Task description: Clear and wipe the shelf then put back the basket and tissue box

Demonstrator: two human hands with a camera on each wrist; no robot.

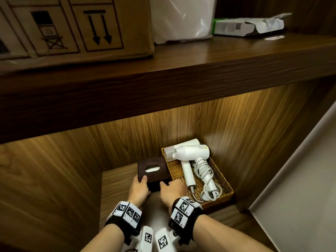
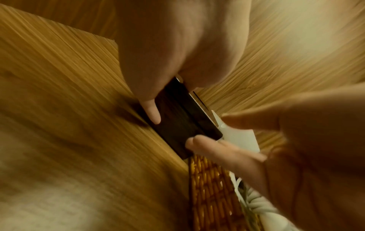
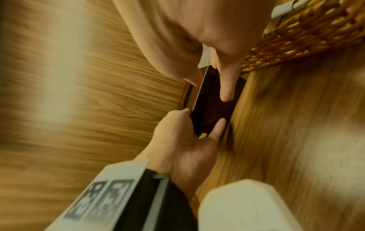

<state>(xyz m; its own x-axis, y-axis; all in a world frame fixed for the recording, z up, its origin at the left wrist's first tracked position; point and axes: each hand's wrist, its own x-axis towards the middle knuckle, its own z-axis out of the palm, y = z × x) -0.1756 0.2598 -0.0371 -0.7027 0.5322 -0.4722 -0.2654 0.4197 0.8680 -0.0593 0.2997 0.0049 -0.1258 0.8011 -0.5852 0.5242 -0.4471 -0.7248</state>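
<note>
A dark wooden tissue box [image 1: 152, 170] with an oval slot sits low in the shelf niche, touching the left side of a wicker basket [image 1: 221, 180]. My left hand [image 1: 143, 184] grips its front left corner, thumb on the lid. The front right corner is held by my right hand [image 1: 167, 186]. In the left wrist view my left hand [image 2: 169, 98] has a finger across the tissue box [image 2: 177, 125], beside the basket [image 2: 213, 195]. In the right wrist view my right hand [image 3: 210, 89] pinches the tissue box [image 3: 213, 107]. I cannot tell whether the box is lifted.
The basket holds a white hair dryer [image 1: 189, 153] and its coiled cord [image 1: 205, 173]. Bare shelf board [image 1: 116, 188] shows left of the box. The upper shelf [image 1: 181, 73] overhangs, carrying a cardboard carton [image 1: 72, 26], a white bag [image 1: 181, 19] and a flat package [image 1: 245, 26]. A pale wall [image 1: 300, 179] stands right.
</note>
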